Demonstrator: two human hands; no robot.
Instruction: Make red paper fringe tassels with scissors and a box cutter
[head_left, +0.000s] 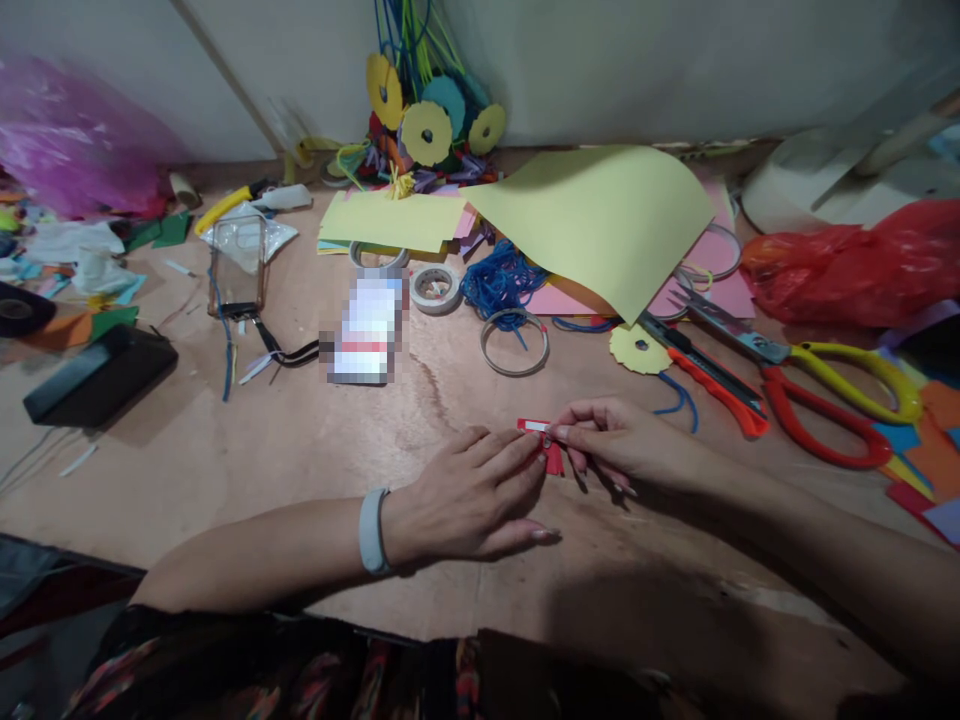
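Observation:
A small red paper piece [554, 460] with a fringed lower end lies on the wooden table in front of me. Along its upper part runs a short white strip [535, 426], perhaps tape. My left hand [480, 490] lies flat from the left, fingers stretched and thumb apart, its fingertips resting on the red paper. From the right, my right hand [607, 440] pinches the paper near the white strip's right end with thumb and forefinger. The fingers partly cover the piece, so its middle is hidden.
Beyond the hands are a tape ring [514, 372], blue cord [501, 285], a tape roll [435, 290] and a phone [367, 335]. A box cutter [720, 390] and open scissors [776, 350] lie to the right. A large yellow sheet [600, 220] curls up behind.

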